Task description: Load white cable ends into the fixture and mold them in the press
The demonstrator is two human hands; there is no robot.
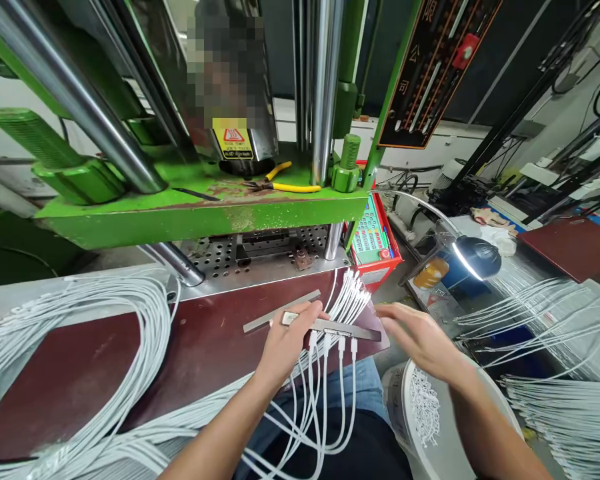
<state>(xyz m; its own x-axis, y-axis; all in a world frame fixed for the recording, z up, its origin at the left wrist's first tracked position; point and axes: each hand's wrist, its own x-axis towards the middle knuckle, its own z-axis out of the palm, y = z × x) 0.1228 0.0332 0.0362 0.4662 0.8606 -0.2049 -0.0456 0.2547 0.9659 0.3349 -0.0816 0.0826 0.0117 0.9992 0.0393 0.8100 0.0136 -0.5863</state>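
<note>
My left hand (294,340) is closed around one end of a narrow metal bar (353,329). Several white cables (325,373) hang from the bar by their plugs, side by side along its lower edge. To the right of the bar's free end is my right hand (420,337), slightly blurred, fingers stretched toward the bar and nothing visible in them. A second metal bar (275,313) lies on the dark red board (205,340) just behind my left hand. Beyond the held bar, a bundle of white cable ends (353,297) rests on the board's right end.
A green press (205,223) stands ahead, with yellow-handled pliers (295,188) on its ledge. Coiled white cables (145,313) lie at left. A white bucket (405,400) holding small white pieces stands at lower right, near a lamp (473,257) and a red control box (397,250).
</note>
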